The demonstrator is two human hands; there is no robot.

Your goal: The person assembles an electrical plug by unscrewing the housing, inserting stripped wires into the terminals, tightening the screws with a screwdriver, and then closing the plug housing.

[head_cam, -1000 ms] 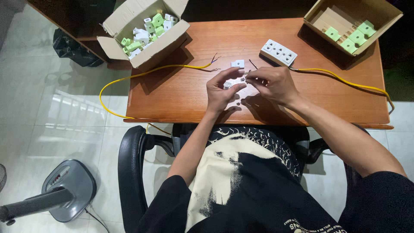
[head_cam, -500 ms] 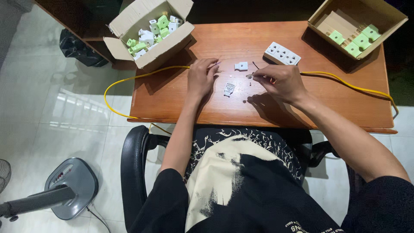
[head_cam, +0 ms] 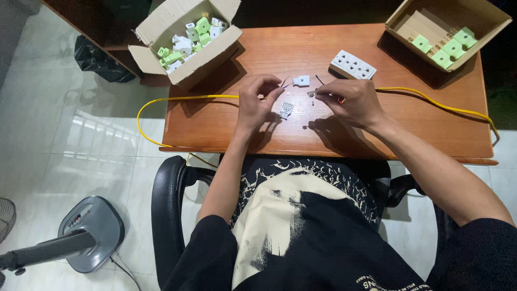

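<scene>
The grip of the left hand (head_cam: pixel 257 102) is pinched on the bare end of a long yellow cable (head_cam: pixel 177 99), though the fingertips hide the contact. Just right of it, a small white plug half (head_cam: pixel 286 109) lies free on the brown wooden tabletop (head_cam: pixel 420 124). The right hand (head_cam: pixel 353 101) is closed on a small metal part (head_cam: pixel 312 94), too tiny to identify. Behind lie a white plug cover (head_cam: pixel 301 81) and a white multi-socket block (head_cam: pixel 353 64).
</scene>
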